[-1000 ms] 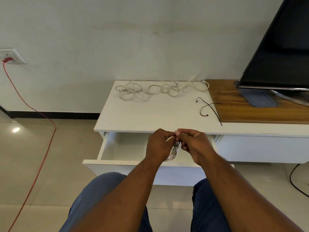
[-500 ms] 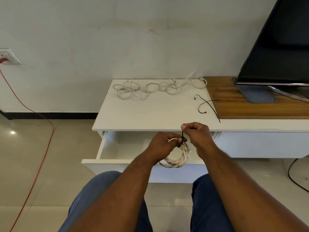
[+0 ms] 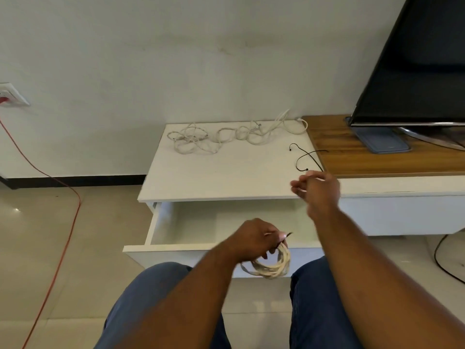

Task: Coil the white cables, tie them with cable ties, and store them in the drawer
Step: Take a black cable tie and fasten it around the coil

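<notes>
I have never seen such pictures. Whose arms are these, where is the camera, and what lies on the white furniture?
No machine here: a person wears a camera on the head, so you look down at their own two arms. The left hand grips a coiled white cable by the open drawer. The right hand is near the front edge of the white cabinet top, blurred; whether it holds anything I cannot tell. On the top lie loose white cables and black cable ties.

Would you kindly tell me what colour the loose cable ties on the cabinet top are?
Black; the cable ties show best in the head view.
</notes>
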